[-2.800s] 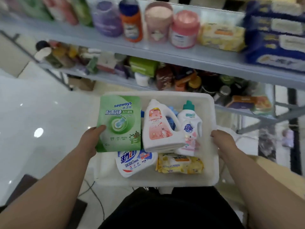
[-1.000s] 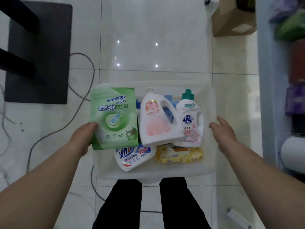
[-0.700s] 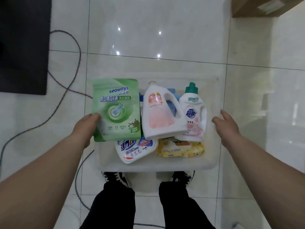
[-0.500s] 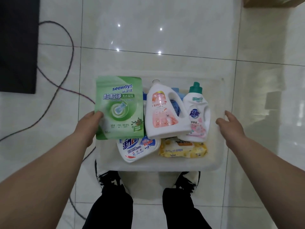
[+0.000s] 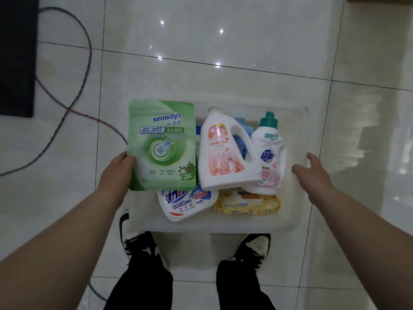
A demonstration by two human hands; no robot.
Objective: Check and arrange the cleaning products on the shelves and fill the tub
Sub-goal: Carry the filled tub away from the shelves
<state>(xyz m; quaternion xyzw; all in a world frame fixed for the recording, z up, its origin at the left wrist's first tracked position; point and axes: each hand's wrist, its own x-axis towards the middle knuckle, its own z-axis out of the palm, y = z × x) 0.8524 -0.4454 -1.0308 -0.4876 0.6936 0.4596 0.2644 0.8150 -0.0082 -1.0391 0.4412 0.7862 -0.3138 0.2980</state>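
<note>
Translucent white plastic tub [image 5: 225,224] sits centre-frame, low over glossy pale floor tiles [image 5: 201,52], just ahead of two black-and-white shoes [image 5: 131,240]. Can't tell if its base touches the floor.

Left hand [image 5: 117,173] is at the tub's L side. Its thumb lies along the lower L corner of a green Seaways laundry-bead pouch [image 5: 162,144] and the fingers are hidden behind it. It looks wrapped round the L rim, w/ the pouch edge against it. Right hand [image 5: 312,175] holds the R wall, thumb inside and fingers over the outside of the rim.

Inside the tub:
- The green pouch stands upright at the L, front facing the camera, covering the L rim.
- A white jug w/ pink label [image 5: 220,157] lies next to it in the middle, neck pointing away, handle to the R.
- A blue bottle [image 5: 240,146] shows only in part, behind the jug's handle.
- A white bottle w/ green cap [image 5: 269,157] is to the R of the jug, touching it, cap pointing away.
- A white-blue refill pouch [image 5: 186,203] lies flat on the near side, partly under the green pouch and the jug.
- A yellow wipes pack [image 5: 248,203] lies flat beside the refill pouch, its far edge tucked under the two bottles.

Off to the L, a black cable [image 5: 88,48] loops across the tiles and crosses a red cable [image 5: 107,125] that runs toward the tub. A black mat [image 5: 16,54] fills the top L corner. Black trousers [image 5: 143,283] show at the bottom.
</note>
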